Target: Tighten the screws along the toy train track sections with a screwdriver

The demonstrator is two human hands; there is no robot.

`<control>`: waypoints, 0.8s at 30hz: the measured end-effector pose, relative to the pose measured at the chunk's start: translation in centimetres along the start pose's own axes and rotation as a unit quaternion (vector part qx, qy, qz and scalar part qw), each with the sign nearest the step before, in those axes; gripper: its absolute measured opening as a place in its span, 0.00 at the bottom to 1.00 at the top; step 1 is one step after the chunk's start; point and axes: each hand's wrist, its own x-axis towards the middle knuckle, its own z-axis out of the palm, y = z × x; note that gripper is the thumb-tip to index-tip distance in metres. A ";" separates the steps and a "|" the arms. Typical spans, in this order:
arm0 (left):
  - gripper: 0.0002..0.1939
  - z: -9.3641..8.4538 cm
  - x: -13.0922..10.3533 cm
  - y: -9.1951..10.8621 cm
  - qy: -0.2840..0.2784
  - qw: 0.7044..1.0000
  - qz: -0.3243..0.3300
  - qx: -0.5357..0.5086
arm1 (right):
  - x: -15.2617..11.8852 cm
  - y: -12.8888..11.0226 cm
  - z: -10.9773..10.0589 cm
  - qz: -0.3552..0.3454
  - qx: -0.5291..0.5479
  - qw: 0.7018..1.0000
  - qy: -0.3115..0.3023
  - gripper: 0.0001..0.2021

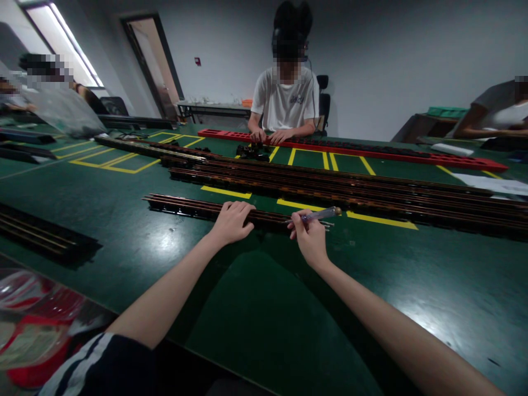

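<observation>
A long black rail with copper-coloured strips lies lengthwise in front of me on the green table. My left hand is closed over its middle, fingers bent across the far edge and thumb on the near side. Near the rail's right end, my right hand grips a screwdriver by its clear purplish handle. The handle slants up to the right, and the tip points left at the rail. Where exactly the tip touches, I cannot tell. Thin strip ends stick out at the rail's right end.
Just beyond lies a stack of similar rails. More rails sit at the left. Across the green table, a person in a white shirt works beside a long red rack. Bottles stand below the left edge.
</observation>
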 end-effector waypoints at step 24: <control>0.20 0.5 0.1 0.4 0.030 0.997 -0.041 0.055 | 0.0 0.1 0.2 0.005 0.025 1.000 -0.017 0.15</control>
